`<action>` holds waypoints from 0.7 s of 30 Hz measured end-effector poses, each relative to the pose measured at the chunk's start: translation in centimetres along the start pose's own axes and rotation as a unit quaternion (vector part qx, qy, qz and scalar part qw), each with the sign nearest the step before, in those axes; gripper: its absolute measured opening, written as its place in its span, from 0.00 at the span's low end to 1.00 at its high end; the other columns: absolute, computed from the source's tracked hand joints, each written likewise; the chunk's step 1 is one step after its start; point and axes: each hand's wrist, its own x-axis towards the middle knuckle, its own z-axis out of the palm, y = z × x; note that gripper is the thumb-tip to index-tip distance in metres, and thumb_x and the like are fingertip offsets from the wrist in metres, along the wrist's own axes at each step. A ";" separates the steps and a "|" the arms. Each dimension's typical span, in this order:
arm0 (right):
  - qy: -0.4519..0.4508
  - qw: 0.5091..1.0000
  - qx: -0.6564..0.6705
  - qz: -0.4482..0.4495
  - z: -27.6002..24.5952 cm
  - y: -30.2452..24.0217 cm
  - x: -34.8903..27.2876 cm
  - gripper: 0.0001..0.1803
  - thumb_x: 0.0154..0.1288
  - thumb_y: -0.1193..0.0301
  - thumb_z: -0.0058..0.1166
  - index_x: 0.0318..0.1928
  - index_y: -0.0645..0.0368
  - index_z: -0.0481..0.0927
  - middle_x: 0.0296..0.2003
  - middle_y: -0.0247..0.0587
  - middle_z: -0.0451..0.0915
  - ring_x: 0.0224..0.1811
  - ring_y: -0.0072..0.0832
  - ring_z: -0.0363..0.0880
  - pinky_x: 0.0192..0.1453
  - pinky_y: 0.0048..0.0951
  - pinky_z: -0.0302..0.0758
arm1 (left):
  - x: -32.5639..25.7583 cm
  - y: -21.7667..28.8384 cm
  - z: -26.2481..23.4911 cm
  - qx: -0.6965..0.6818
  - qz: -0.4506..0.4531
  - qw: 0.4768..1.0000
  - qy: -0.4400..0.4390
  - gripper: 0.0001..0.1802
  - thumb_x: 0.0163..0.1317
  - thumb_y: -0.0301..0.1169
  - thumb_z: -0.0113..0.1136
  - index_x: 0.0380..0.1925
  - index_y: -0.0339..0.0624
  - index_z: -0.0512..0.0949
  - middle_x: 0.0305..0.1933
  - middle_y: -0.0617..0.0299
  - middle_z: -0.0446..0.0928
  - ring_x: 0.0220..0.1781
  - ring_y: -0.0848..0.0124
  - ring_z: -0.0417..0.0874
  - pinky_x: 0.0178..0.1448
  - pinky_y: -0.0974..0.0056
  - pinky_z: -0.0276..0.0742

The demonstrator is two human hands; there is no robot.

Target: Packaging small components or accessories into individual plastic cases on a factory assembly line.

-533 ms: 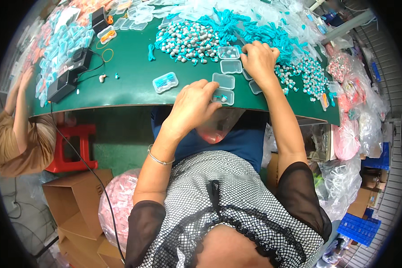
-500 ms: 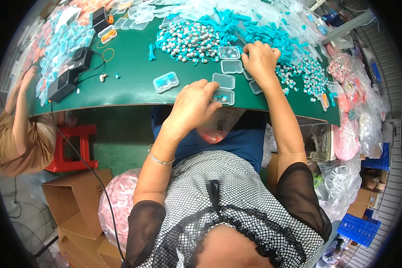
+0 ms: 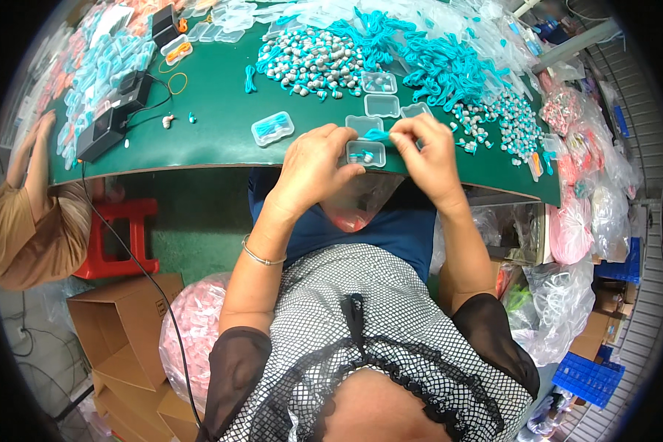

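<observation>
At a green desk (image 3: 221, 140), both forearms reach forward, the left hand (image 3: 313, 166) and right hand (image 3: 427, 158) meeting, fingers pinched together on a teal cord (image 3: 378, 135) just above a small clear box (image 3: 365, 153) at the desk's edge.

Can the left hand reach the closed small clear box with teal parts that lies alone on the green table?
Probably yes. The closed clear box lies just beside the left hand, with bare green table between them, though its fingers now pinch a teal piece.
</observation>
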 end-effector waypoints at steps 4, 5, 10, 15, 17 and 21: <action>-0.016 0.999 -0.030 0.006 1.6 -0.3 -1.6 0.04 0.58 0.70 0.65 0.32 0.51 0.82 0.26 0.28 0.76 0.30 0.28 0.77 0.48 0.36 0.63 | 0.2 -0.2 0.3 0.002 0.021 1.000 0.014 0.24 0.46 0.34 0.76 0.44 0.42 0.79 0.29 0.60 0.73 0.31 0.62 0.77 0.35 0.58 0.74; -0.019 0.999 -0.048 -0.002 1.8 -0.3 -1.7 0.03 0.58 0.70 0.65 0.32 0.51 0.82 0.27 0.28 0.76 0.31 0.28 0.77 0.49 0.37 0.62 | 0.2 -0.2 0.3 0.002 0.021 1.000 0.013 0.24 0.46 0.34 0.76 0.44 0.42 0.79 0.29 0.60 0.73 0.31 0.62 0.77 0.35 0.58 0.74; -0.040 0.986 -0.126 -0.106 1.1 -1.5 -1.3 0.02 0.60 0.70 0.63 0.32 0.51 0.82 0.28 0.30 0.77 0.35 0.31 0.78 0.52 0.38 0.61 | 0.0 -0.2 0.2 -0.008 0.006 1.000 0.010 0.24 0.46 0.34 0.77 0.43 0.42 0.79 0.29 0.61 0.74 0.32 0.62 0.77 0.35 0.58 0.73; -0.106 0.994 -0.032 -0.014 0.2 -0.5 -0.3 0.04 0.60 0.71 0.60 0.36 0.51 0.82 0.31 0.30 0.79 0.37 0.31 0.79 0.50 0.40 0.64 | -0.2 -0.2 0.0 -0.013 0.005 1.000 0.009 0.24 0.46 0.33 0.77 0.43 0.41 0.78 0.30 0.60 0.74 0.33 0.61 0.78 0.36 0.57 0.74; -0.097 0.994 -0.041 -0.019 -0.4 -0.1 0.0 0.05 0.59 0.71 0.60 0.37 0.51 0.83 0.31 0.30 0.80 0.37 0.31 0.79 0.48 0.39 0.64 | -0.3 -0.1 -0.1 -0.023 0.002 1.000 0.007 0.24 0.46 0.33 0.77 0.42 0.41 0.78 0.30 0.59 0.74 0.33 0.60 0.78 0.36 0.57 0.74; -0.104 0.986 -0.099 -0.083 0.0 -0.8 -0.7 0.04 0.58 0.71 0.63 0.34 0.53 0.83 0.29 0.31 0.80 0.36 0.32 0.79 0.47 0.37 0.66 | -0.3 -0.2 0.0 -0.022 0.012 1.000 0.013 0.24 0.45 0.32 0.77 0.42 0.40 0.78 0.31 0.58 0.74 0.34 0.59 0.78 0.37 0.56 0.74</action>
